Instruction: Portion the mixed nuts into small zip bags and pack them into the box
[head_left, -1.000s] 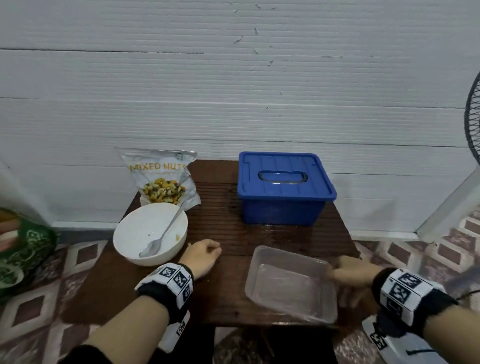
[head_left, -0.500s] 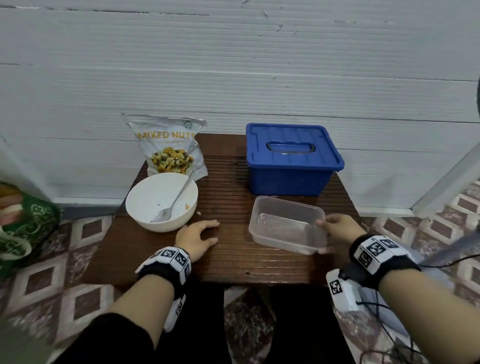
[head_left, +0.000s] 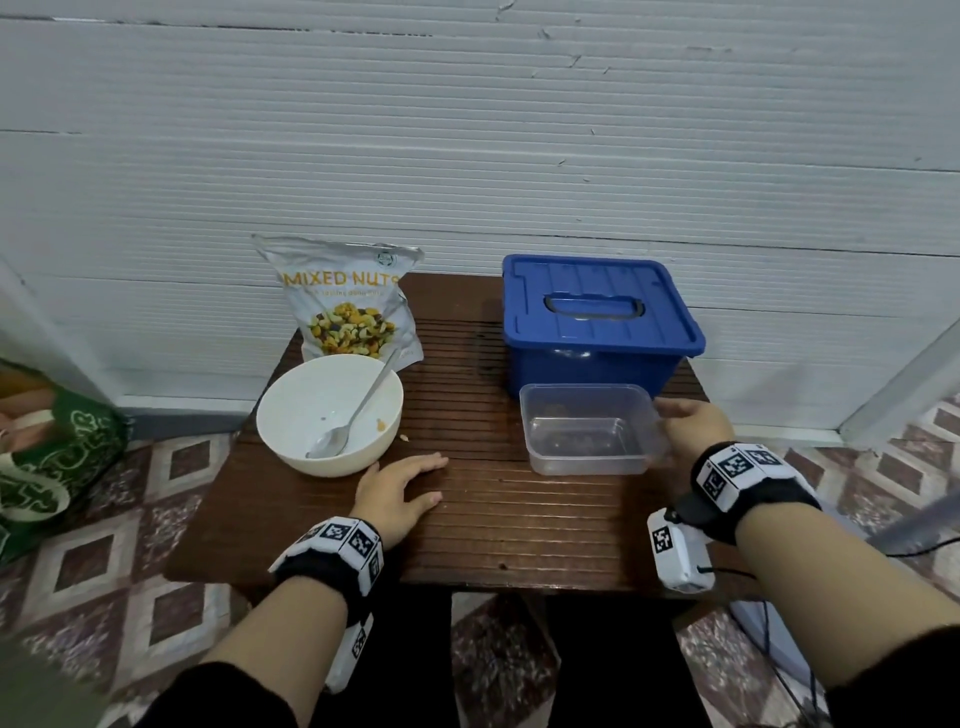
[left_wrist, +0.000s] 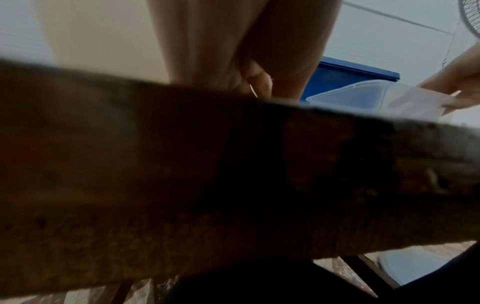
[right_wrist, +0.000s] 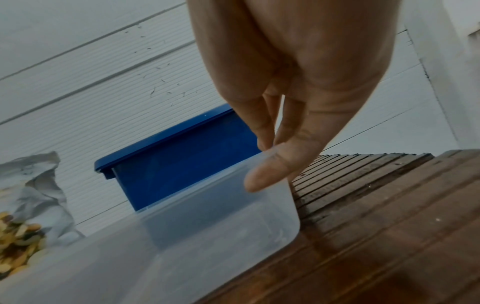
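A silver MIXED NUTS bag (head_left: 343, 301) stands at the table's back left, also seen as a crumpled bag (right_wrist: 31, 205) in the right wrist view. The blue box (head_left: 597, 317) has its lid on at the back right. Just in front of it sits an empty clear plastic container (head_left: 587, 428). My right hand (head_left: 675, 421) pinches its right rim, thumb on the outer wall of the container (right_wrist: 207, 226). My left hand (head_left: 415, 480) lies flat on the table beside the white bowl (head_left: 330, 413). No zip bags are in view.
A metal spoon (head_left: 358, 410) leans in the bowl with a few crumbs. The brown slatted table (head_left: 493, 509) is small, with tiled floor around it. A green bag (head_left: 47, 457) sits on the floor at the left. The wall runs close behind.
My right hand carried the clear container from the table's front edge back to just in front of the blue box. The left hand stayed on the table and flattened its fingers.
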